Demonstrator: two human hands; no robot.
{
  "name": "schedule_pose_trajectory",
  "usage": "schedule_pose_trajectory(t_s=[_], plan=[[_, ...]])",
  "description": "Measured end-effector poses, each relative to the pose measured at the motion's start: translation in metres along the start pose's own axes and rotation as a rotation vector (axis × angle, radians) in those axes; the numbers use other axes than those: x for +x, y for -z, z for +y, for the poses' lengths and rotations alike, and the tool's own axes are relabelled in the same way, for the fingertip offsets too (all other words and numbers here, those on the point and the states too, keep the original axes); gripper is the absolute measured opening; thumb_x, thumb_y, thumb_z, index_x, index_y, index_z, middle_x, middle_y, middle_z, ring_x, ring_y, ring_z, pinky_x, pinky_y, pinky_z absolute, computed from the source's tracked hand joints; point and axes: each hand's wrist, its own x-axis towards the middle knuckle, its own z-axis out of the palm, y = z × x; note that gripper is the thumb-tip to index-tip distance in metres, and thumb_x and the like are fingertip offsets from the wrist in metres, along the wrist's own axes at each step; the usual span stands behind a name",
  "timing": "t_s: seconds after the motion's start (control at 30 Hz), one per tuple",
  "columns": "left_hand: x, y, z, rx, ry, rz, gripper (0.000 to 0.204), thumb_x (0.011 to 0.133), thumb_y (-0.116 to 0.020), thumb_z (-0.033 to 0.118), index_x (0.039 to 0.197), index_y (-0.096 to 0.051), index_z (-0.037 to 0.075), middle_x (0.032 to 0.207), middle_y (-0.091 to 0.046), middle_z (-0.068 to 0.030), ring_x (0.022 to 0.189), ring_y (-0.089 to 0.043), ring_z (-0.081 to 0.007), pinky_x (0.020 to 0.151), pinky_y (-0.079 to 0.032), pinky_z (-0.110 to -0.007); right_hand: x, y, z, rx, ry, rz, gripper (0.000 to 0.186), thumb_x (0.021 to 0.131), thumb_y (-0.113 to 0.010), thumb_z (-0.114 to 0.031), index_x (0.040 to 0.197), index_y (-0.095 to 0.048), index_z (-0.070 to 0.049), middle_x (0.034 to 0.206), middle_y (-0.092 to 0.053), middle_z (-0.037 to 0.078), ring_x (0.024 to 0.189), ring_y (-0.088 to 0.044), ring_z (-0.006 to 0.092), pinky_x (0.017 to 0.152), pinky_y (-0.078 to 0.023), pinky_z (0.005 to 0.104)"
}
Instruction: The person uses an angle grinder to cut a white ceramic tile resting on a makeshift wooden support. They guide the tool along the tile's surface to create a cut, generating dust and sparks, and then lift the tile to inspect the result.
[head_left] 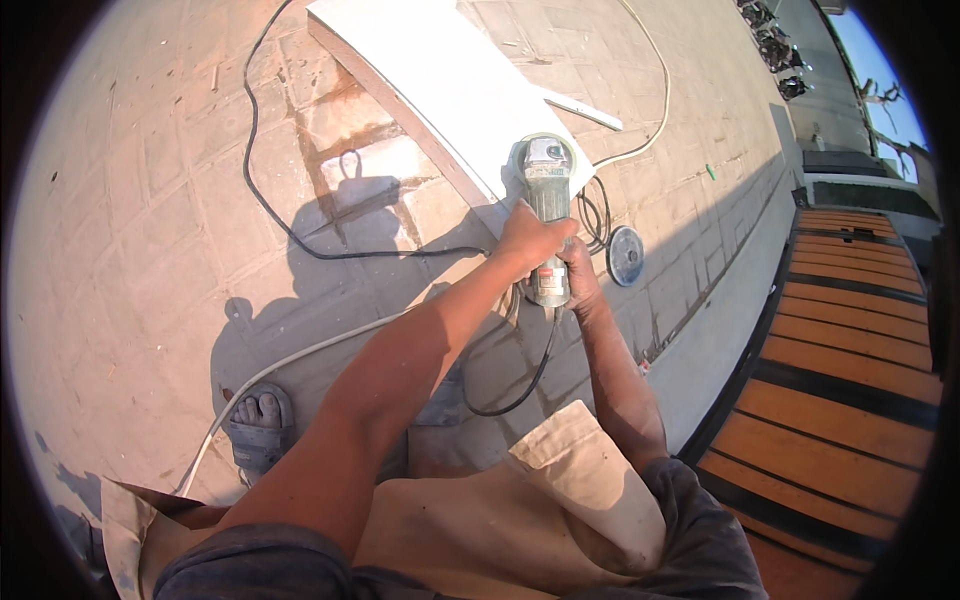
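Both of my hands are wrapped round the body of an angle grinder (pixel 548 190), whose head points away from me. My left hand (pixel 528 238) grips its middle from the left, with the thumb laid over the top. Lower down, near the cord end, my right hand (pixel 580 275) closes round it from the right. The grinder's round disc sits over the near end of a long white slab (pixel 440 75); whether it touches the surface I cannot tell. A black cord (pixel 545 365) hangs from the grinder's back end and loops toward the ground.
A round grey disc (pixel 626 256) lies right of the slab, beside coiled dark cable (pixel 597 225). Pale hose or cable (pixel 300 355) and a black cable (pixel 250 150) cross the paving. A narrow white strip (pixel 580 107) sticks out past the slab. Orange slatted panelling (pixel 830 370) stands at right.
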Motion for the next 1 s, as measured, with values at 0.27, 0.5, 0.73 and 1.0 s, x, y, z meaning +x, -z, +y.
schedule_pose_trajectory(t_s=[0.27,0.5,0.73,1.0], plan=[[0.008,-0.003,-0.007,0.004,-0.041,-0.006,0.045,0.077,-0.073,0.025,0.112,-0.061,-0.001,0.093,-0.067,-0.0130,0.075,-0.066,-0.0187,0.046,-0.052,-0.035,0.003,0.004,0.003,0.007,-0.012,0.020,0.035,0.085,-0.061,-0.016,0.115,-0.057,0.001,0.100,-0.066,0.009,0.080,-0.066,0.0153,0.068,-0.056,0.0289],[0.019,-0.011,-0.013,-0.048,-0.092,-0.023,0.048,0.075,-0.075,0.025,0.112,-0.059,-0.002,0.095,-0.067,-0.0138,0.076,-0.066,-0.0199,0.048,-0.053,-0.034,0.002,0.004,-0.003,0.026,-0.002,0.021,0.032,0.085,-0.061,-0.016,0.112,-0.058,0.000,0.097,-0.066,0.008,0.078,-0.067,0.0155,0.066,-0.057,0.0287],[0.002,-0.009,-0.005,-0.035,-0.015,-0.042,0.078,0.071,-0.076,0.034,0.120,-0.045,-0.018,0.112,-0.063,-0.0312,0.100,-0.067,-0.0366,0.087,-0.053,-0.039,-0.005,0.002,-0.004,0.003,-0.004,0.024,0.031,0.086,-0.061,-0.015,0.113,-0.058,0.001,0.097,-0.067,0.008,0.076,-0.067,0.0149,0.064,-0.057,0.0277],[0.013,-0.010,-0.011,-0.032,-0.040,-0.052,0.073,0.072,-0.076,0.032,0.118,-0.047,-0.015,0.108,-0.063,-0.0279,0.097,-0.067,-0.0331,0.080,-0.053,-0.038,0.003,0.013,0.002,-0.012,0.017,0.031,0.034,0.085,-0.061,-0.016,0.115,-0.057,0.001,0.101,-0.066,0.009,0.082,-0.067,0.0149,0.068,-0.056,0.0278]])
